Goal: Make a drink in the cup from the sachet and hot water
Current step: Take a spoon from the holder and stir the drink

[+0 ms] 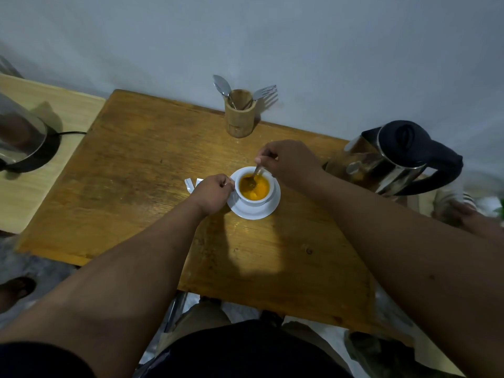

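A white cup [262, 197] stands on a white saucer [257, 211] in the middle of a wooden table [141, 170]. Orange liquid fills the cup. My left hand [211, 193] is closed on the cup's handle at its left side. My right hand [287, 159] pinches a metal spoon [252, 179] whose bowl dips into the orange drink. A torn white sachet [191, 184] lies flat on the table just left of my left hand, partly hidden by it.
A steel kettle with a black lid and handle [401, 156] stands at the table's right edge. A wooden cutlery holder [240, 114] with spoons and a fork is behind the cup by the wall. Another appliance [20, 135] sits on a side table to the left.
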